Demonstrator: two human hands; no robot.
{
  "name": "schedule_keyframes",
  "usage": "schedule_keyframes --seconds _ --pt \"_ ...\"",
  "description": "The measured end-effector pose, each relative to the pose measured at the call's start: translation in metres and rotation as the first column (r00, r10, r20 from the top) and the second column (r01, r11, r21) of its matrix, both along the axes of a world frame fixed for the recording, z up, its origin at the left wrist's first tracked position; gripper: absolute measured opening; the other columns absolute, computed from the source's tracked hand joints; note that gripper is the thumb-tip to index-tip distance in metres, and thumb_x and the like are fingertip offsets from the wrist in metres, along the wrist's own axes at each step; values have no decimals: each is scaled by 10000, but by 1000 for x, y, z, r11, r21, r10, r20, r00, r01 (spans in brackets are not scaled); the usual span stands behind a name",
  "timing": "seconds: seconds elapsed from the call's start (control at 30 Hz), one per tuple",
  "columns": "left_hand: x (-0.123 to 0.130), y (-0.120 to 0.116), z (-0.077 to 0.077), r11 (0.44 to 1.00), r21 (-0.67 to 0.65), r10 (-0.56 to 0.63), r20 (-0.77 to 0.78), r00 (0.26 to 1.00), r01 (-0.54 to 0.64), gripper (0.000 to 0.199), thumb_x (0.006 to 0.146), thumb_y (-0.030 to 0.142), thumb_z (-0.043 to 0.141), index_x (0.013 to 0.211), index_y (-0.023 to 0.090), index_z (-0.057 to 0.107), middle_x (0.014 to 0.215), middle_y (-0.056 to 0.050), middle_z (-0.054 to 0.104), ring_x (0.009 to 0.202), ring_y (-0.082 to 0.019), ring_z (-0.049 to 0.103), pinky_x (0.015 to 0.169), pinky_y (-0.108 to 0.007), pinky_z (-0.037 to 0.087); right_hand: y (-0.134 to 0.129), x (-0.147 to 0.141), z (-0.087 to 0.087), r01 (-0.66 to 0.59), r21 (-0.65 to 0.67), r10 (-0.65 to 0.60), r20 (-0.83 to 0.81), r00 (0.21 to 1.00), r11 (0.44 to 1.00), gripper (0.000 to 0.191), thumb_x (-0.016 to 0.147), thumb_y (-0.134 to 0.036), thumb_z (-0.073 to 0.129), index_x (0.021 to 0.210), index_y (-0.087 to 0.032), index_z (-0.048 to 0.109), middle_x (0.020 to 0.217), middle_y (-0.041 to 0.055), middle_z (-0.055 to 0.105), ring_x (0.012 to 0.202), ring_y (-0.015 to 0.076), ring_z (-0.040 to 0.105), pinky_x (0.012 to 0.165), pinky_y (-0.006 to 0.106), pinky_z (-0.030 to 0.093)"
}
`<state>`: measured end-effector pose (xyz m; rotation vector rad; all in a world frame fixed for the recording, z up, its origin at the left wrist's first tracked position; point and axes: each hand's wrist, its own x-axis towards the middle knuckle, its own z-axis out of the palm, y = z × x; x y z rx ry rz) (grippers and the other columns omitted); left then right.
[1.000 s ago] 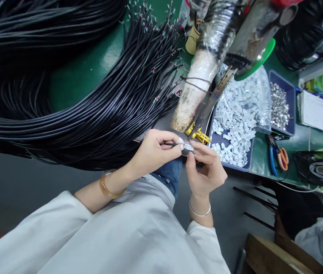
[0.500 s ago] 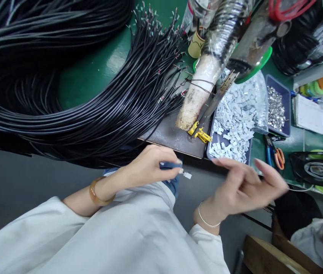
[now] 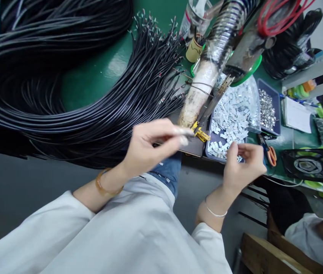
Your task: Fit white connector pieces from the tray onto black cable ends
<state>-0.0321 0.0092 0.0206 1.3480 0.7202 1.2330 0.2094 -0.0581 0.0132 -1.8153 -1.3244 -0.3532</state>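
My left hand is raised at the table edge, right of the black cable bundle. Its thumb and fingers are pinched, with a small dark blur at their tips that I cannot make out. My right hand is over the front edge of a tray of small white connector pieces. Its fingers are curled toward the thumb, and whatever they hold is hidden. On my lap lie thin black wires with small white ends.
A taped extraction hose hangs down near yellow clips. To the right are a bin of metal parts, orange-handled pliers, a notepad and a black fan. A co-worker's sleeve shows at lower right.
My left hand has moved up to the table edge; the white piece at its fingertips no longer shows there. My right hand has moved up slightly, and its spread fingers have curled in.
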Motion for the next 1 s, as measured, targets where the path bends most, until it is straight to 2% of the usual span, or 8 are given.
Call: schedule_keyframes --seconds 0.1,0.17,0.23,0.37,0.43,0.67,0.83,1.0 --pt "-1 -17 9 770 -5 -638 -21 770 638 144 846 203 743 949 149 829 741 -62 750 585 -107 581 537 -225 456 17 32 -3 -25 -331 40 37 999 943 111 832 -285 642 752 -209 624 749 7 672 696 154 616 683 301 488" --pt "5 -25 6 614 -82 -788 4 616 785 193 872 231 709 971 111 823 759 -82 770 541 -94 569 507 -213 441 29 44 -6 -59 -424 68 7 998 904 110 811 -288 624 736 -207 620 794 20 691 710 157 606 684 299 469" --pt "13 -30 -4 696 -161 -712 -28 702 700 172 857 199 689 919 106 820 780 -89 781 591 -106 611 536 -202 454 37 48 -7 -59 -481 72 8 997 875 121 799 -286 617 705 -212 601 747 6 663 649 148 564 691 309 449" --pt "19 -30 -29 955 -194 -256 -161 953 223 111 791 154 690 815 123 793 787 -72 759 673 -120 617 609 -205 476 38 43 -8 -41 -507 88 69 994 861 151 780 -234 617 659 -219 527 710 -25 584 605 124 499 702 310 421" --pt "15 -25 -35 931 -324 -200 -63 978 170 100 775 193 725 825 125 778 745 -50 725 635 -103 586 582 -197 463 33 37 -9 -49 -468 91 67 994 882 148 784 -214 610 678 -219 506 720 -30 559 606 116 481 668 295 420" --pt "7 -4 -23 639 -598 -285 399 872 483 163 700 270 752 767 132 696 452 84 373 409 -26 194 403 -185 102 0 -10 5 -29 64 37 -136 990 998 178 836 -265 706 760 -205 556 868 29 649 718 139 645 545 257 511" --pt "18 -6 -17 695 -590 -256 331 908 411 213 704 274 793 748 146 628 506 60 457 431 -32 284 416 -179 140 -15 -58 9 -294 133 321 -463 826 947 163 864 -223 706 781 -203 567 807 -10 690 608 116 677 547 264 585" --pt "23 -12 -22 786 -500 -301 204 932 363 218 800 334 764 833 131 690 566 31 548 477 -52 392 436 -185 249 -13 -75 -11 -368 101 381 -315 869 924 49 889 -186 679 873 -225 705 929 21 742 885 167 727 770 348 636"
